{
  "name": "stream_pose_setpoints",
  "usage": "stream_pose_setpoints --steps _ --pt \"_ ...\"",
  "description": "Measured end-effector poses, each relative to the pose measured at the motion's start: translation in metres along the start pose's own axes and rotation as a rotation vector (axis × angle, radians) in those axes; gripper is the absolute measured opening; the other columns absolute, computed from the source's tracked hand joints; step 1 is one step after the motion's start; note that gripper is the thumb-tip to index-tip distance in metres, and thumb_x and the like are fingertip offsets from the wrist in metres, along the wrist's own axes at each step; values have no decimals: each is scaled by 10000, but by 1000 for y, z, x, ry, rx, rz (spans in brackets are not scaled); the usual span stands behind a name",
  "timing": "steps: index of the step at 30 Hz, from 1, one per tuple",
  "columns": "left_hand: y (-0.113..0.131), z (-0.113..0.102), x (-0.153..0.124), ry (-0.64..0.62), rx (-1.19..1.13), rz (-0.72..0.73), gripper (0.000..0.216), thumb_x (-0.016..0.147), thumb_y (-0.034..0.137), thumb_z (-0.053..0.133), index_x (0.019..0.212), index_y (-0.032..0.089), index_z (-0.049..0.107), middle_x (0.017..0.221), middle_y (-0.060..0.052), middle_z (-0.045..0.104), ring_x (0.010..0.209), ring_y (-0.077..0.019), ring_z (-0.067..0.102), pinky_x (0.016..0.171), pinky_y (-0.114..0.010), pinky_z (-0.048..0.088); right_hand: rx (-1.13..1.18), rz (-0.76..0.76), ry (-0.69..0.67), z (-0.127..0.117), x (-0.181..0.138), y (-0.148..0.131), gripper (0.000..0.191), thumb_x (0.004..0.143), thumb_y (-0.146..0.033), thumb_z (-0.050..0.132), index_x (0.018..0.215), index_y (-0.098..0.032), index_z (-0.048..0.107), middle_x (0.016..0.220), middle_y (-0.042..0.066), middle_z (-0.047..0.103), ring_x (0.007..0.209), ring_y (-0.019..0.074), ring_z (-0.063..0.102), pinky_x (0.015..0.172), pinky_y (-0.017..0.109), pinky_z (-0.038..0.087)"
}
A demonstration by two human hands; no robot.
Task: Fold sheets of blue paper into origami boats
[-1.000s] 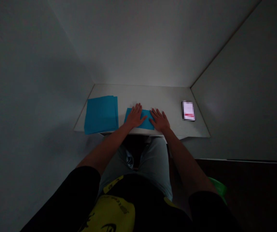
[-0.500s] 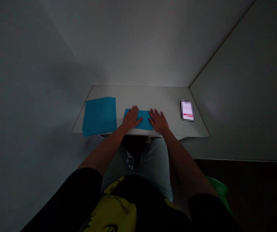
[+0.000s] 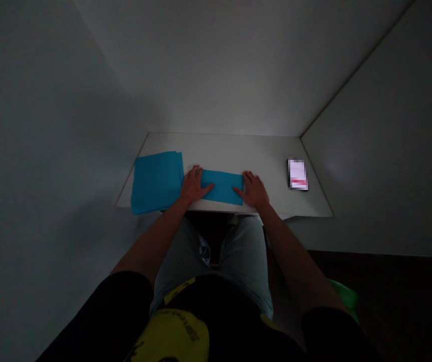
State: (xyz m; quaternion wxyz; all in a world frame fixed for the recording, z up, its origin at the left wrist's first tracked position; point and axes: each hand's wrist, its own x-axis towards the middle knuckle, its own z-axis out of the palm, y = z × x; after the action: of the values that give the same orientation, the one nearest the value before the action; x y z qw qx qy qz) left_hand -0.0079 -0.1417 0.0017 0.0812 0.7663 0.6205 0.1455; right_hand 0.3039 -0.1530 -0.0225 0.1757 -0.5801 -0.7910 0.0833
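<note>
A folded blue sheet of paper (image 3: 223, 186) lies near the front edge of a small white table (image 3: 238, 151). My left hand (image 3: 193, 184) lies flat on its left end with the fingers spread. At the sheet's right end rests my right hand (image 3: 254, 190), also flat, with the fingers stretched out. Both palms press down on the paper. To the left of my left hand lies a stack of blue sheets (image 3: 157, 181), almost touching it.
A lit phone (image 3: 298, 175) lies at the table's right side. Walls close the table in at the left, back and right. Below the table's front edge are my knees, and a green seat (image 3: 346, 296) shows at the lower right.
Both hands have slid apart along the folded sheet, the left one leftward and the right one rightward. More of the blue paper shows between them.
</note>
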Motion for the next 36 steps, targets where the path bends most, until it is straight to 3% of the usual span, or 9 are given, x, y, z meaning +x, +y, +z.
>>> stream_pose_setpoints --steps 3,8,12,21,27,32,36 --pt "2 -2 0 -17 7 -17 1037 955 769 636 1698 85 398 1788 -249 368 1707 -395 277 1395 -531 242 10 4 11 -4 -1 -2 1014 1019 -858 419 1688 -97 460 1742 229 468 1653 386 402 1392 618 259" --pt "3 -1 -2 -60 33 54 1129 921 845 621 1736 112 350 1828 -215 307 1729 -407 201 1396 -568 198 3 -19 5 -8 -4 -2 927 1039 -825 426 1660 -142 508 1757 205 452 1634 378 427 1357 610 320" --pt "2 -3 -2 -98 43 104 1157 901 858 641 1751 132 339 1817 -199 344 1728 -394 211 1398 -556 185 -23 -60 -10 -7 -6 -1 940 1016 -835 469 1677 -168 499 1746 189 475 1622 382 439 1353 623 301" --pt "3 -6 -5 -119 10 155 939 954 751 667 1697 211 472 1806 -133 397 1702 -350 297 1391 -531 207 -30 -55 -39 -11 -6 -4 978 997 -861 464 1707 -189 453 1747 175 479 1620 392 433 1332 627 297" --pt "3 -9 -5 -83 2 211 931 960 669 706 1721 211 430 1810 -161 371 1682 -362 328 1373 -532 235 -12 -16 -35 -13 -5 -8 1083 965 -905 464 1727 -139 391 1720 207 503 1588 396 467 1326 593 316" --pt "27 -16 -16 -128 0 388 717 1041 475 644 1697 233 484 1763 -142 459 1641 -335 406 1361 -540 254 4 -26 -21 -14 -4 -8 990 1009 -850 449 1722 -165 408 1689 193 543 1540 403 505 1306 596 342" --pt "54 -11 -45 -204 -26 490 854 968 618 743 1686 224 502 1752 -162 470 1642 -375 399 1364 -573 274 57 6 -7 -13 -3 -5 859 1091 -726 367 1737 -159 386 1681 194 556 1546 385 503 1295 580 369"
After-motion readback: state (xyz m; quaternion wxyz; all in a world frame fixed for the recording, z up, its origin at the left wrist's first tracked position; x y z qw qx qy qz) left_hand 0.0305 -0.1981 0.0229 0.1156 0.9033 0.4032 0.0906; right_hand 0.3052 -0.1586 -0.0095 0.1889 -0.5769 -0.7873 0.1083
